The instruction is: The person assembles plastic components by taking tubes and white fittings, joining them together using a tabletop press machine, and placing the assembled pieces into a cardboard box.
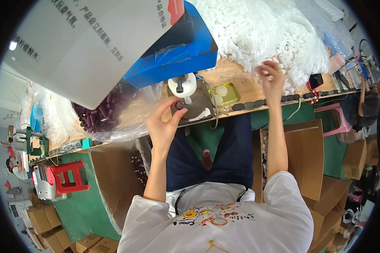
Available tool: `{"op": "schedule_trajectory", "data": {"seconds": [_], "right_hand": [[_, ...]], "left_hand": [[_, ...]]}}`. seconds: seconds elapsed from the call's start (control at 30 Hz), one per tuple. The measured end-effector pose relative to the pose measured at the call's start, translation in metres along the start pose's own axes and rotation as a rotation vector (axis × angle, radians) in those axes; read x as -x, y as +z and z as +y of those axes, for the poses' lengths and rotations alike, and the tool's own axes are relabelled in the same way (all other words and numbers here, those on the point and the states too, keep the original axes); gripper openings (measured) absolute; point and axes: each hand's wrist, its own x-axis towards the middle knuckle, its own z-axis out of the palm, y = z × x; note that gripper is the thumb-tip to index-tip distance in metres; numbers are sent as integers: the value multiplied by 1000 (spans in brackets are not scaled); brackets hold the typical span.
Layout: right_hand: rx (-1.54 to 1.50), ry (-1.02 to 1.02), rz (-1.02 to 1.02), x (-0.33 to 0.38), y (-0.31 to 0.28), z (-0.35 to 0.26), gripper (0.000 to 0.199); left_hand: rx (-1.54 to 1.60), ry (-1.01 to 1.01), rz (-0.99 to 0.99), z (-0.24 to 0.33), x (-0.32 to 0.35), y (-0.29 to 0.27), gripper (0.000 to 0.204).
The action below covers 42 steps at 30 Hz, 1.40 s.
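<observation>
Between the thumb and fingers of my left hand [166, 119] is a small dark purple tube [179, 106], its round end showing. It is held just in front of the white round fixture [184, 86] with a dark metal tip, under the blue machine [177, 63]. My right hand [272, 78] is raised at the near edge of a large heap of small white tubes [249, 31]. Its fingers are curled together and a little blurred, so what they hold, if anything, cannot be made out. Many dark purple tubes [103, 111] lie piled in clear plastic left of the machine.
A yellow-rimmed tray [231, 98] with pale round pieces sits right of the fixture. A printed white sheet [84, 46] covers the upper left. Cardboard boxes [114, 177] flank my legs. Further off are a red stool [69, 177], a pink stool [335, 118] and other people.
</observation>
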Motion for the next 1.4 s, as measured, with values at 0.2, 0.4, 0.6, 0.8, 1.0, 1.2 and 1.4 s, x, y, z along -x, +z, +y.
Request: {"op": "schedule_trajectory", "data": {"seconds": [0.2, 0.4, 0.6, 0.8, 1.0, 1.2, 1.4], "right_hand": [[177, -357, -395, 47, 44, -40, 7], [-227, -77, -305, 50, 56, -83, 9], [-445, 21, -314, 59, 79, -111, 17], [-342, -515, -372, 61, 94, -118, 22], [-203, -624, -352, 67, 93, -122, 21], [-332, -137, -382, 47, 82, -91, 16], [-250, 149, -230, 10, 82, -44, 15]], "left_hand": [[-93, 45, -10, -10, -12, 8, 31], [-254, 179, -217, -12, -35, 1, 27], [-249, 106, -314, -20, -32, 0, 24], [-266, 111, -243, -15, -24, 6, 27], [-226, 167, -192, -17, -19, 17, 31], [147, -250, -346, -30, -44, 10, 28], [-312, 212, -5, -51, -13, 27, 28]]}}
